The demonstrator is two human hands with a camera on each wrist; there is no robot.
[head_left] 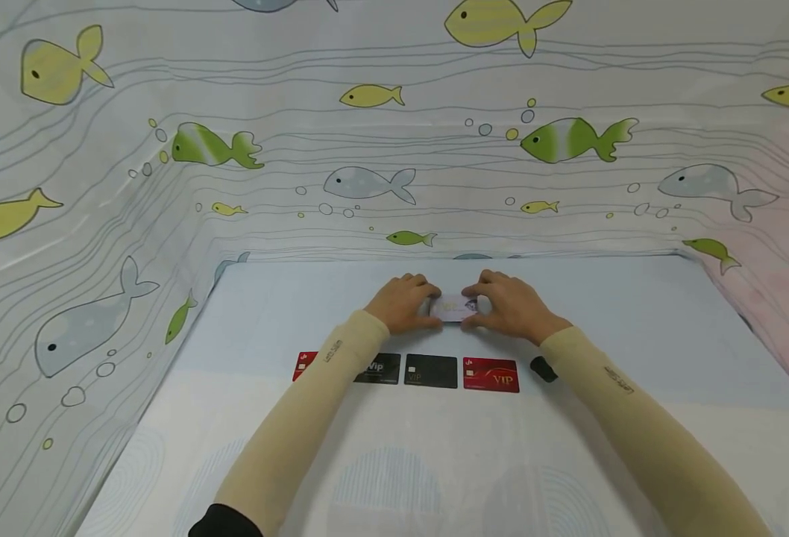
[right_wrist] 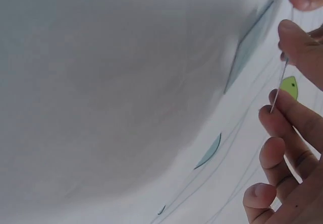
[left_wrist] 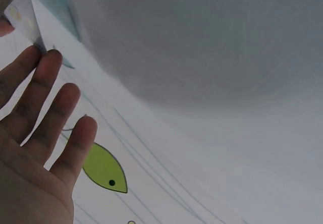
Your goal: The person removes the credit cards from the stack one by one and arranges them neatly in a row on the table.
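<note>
A pale card with faint print and a dark picture at its right end is held between both hands. My left hand pinches its left end, thumb at the near edge and fingers at the far edge. At the opposite end, my right hand grips it likewise. The right wrist view shows the thin card edge-on between thumb and fingertips. In the left wrist view, part of the card appears at the upper left, above the spread fingers.
Nearer than the hands lies a row: a red card partly under the left sleeve, a black Vip card, a black VIP card and a red VIP card. A small black object sits by the right sleeve. Fish-printed sheeting surrounds the table.
</note>
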